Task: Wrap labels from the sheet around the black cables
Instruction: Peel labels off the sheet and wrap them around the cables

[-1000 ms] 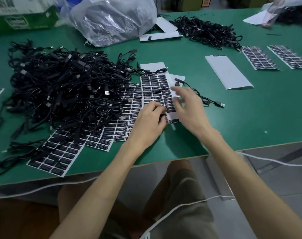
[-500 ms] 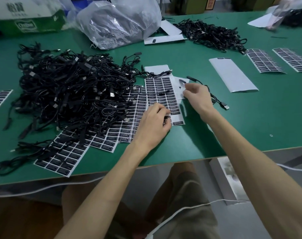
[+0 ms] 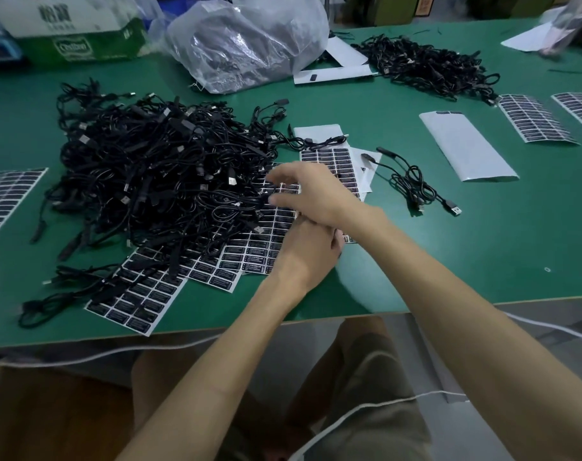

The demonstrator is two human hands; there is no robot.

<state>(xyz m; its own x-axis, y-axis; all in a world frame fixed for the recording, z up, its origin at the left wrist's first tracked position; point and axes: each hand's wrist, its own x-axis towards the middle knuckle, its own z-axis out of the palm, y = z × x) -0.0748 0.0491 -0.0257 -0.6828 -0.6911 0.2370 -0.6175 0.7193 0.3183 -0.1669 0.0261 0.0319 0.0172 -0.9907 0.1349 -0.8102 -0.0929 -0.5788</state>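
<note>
A big heap of black cables (image 3: pixel 156 174) covers the left middle of the green table (image 3: pixel 449 254). Sheets of black labels (image 3: pixel 259 254) lie fanned out under its near edge, and one label sheet (image 3: pixel 329 161) lies in front of me. My right hand (image 3: pixel 312 194) crosses over my left wrist and reaches left, its spread fingers touching the edge of the heap. My left hand (image 3: pixel 306 257) rests on the near end of the label sheet with fingers curled, pinching at it; the fingertips are mostly hidden. One loose black cable (image 3: pixel 412 181) lies to the right.
A clear plastic bag (image 3: pixel 249 38) and a green and white box (image 3: pixel 76 31) stand at the back. A second cable heap (image 3: pixel 425 64) is at the back right, with more label sheets (image 3: pixel 535 118) and a blank backing sheet (image 3: pixel 465 148). Another label sheet (image 3: pixel 3 197) lies far left.
My right hand has left the loose cable on the right and swung left over my left hand to the cable heap. My left hand has stayed on the sheet.
</note>
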